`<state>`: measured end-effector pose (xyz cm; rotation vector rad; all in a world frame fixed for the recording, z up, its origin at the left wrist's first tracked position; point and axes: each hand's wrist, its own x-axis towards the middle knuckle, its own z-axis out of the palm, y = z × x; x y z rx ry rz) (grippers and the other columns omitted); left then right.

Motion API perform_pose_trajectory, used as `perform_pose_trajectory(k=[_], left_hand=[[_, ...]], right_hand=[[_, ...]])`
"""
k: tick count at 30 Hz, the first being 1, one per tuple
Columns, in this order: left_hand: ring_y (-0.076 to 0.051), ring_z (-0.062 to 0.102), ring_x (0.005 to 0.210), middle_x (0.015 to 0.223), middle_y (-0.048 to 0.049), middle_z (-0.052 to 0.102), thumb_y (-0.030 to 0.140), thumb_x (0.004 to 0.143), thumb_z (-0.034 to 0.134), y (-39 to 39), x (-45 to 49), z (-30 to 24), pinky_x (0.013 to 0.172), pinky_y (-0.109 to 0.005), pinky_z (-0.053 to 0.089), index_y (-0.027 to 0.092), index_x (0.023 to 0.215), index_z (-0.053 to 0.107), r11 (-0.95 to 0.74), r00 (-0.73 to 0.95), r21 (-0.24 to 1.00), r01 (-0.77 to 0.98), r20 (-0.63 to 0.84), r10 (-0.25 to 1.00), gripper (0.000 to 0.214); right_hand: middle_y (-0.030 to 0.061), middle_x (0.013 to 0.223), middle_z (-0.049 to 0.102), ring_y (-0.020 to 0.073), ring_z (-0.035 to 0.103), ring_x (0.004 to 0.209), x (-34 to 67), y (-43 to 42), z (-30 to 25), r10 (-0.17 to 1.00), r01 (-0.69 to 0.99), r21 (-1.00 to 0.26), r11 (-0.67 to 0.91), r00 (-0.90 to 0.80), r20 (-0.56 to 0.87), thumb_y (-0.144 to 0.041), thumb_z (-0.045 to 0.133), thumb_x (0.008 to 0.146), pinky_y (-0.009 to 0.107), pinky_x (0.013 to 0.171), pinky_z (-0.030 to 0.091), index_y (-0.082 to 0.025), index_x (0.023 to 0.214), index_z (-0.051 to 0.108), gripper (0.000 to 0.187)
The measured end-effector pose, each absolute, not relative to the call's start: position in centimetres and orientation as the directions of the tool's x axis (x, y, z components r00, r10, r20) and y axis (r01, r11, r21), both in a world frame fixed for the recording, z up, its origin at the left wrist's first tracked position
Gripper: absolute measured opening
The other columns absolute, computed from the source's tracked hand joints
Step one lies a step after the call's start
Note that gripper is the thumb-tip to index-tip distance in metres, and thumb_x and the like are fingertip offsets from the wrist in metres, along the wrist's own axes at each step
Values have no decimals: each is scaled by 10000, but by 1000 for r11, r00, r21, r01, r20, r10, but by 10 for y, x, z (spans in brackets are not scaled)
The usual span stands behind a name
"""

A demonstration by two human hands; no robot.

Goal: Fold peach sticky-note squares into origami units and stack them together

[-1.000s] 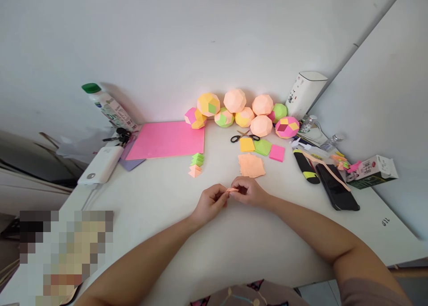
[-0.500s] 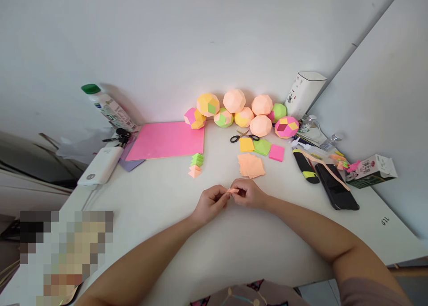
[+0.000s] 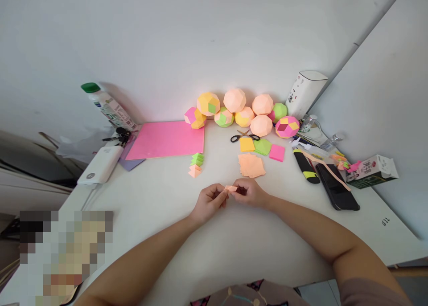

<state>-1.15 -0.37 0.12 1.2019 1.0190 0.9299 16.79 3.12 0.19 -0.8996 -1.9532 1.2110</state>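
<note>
From the head, the left hand and right hand each pinch the folded peach paper, grip closed, thumb against fingers; it spans between their fingertips over the table, near the peach sheets.

This looks like a home craft corner — a white desk against a wall, with faceted paper balls, scissors, a phone and a drink carton.
</note>
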Motion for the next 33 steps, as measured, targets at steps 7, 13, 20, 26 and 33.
perform_pose_trajectory(k=[7, 13, 20, 26, 33], left_hand=[[-80, 448, 475, 543, 27, 535, 392, 822, 582, -2, -14, -5, 479, -208, 360, 157, 680, 524, 174, 264, 978, -112, -140, 954, 280], [-77, 455, 467, 558, 21, 546, 386, 826, 579, 0, -14, -4, 469, -207, 362, 155, 680, 526, 183, 253, 975, -124, -147, 956, 278], [-81, 479, 473, 581, 28, 539, 409, 865, 509, -1, -13, -2, 473, -216, 389, 159, 691, 535, 159, 266, 979, -123, -122, 956, 306], [-84, 495, 462, 594, 28, 564, 445, 850, 514, -1, -11, 0, 463, -219, 394, 163, 748, 555, 178, 247, 978, -111, -147, 958, 302], [-88, 474, 472, 573, 31, 529, 439, 847, 518, -2, -10, -2, 475, -225, 382, 155, 941, 611, 189, 244, 978, -84, -163, 956, 313]], right_hand=[[-41, 520, 467, 80, 408, 462, 169, 33, -1, 820, 203, -935, 289, -557, 132, -285, 546, 807, 210, 453, 340, -170, 628, 453, 232], [-31, 565, 482, 85, 418, 483, 169, 34, -2, 817, 187, -919, 346, -541, 198, -277, 552, 819, 215, 460, 354, -178, 639, 435, 237], [-12, 710, 498, 96, 500, 549, 170, 33, -1, 835, 56, -964, 260, -514, 196, -277, 563, 832, 238, 514, 424, -176, 796, 500, 124], [17, 765, 536, 94, 484, 552, 170, 34, -3, 800, 31, -920, 392, -505, 324, -232, 569, 821, 236, 500, 425, -179, 780, 522, 82], [62, 791, 592, 112, 531, 591, 166, 37, -11, 678, 55, -765, 641, -507, 532, -181, 559, 816, 232, 490, 431, -172, 750, 597, 76]])
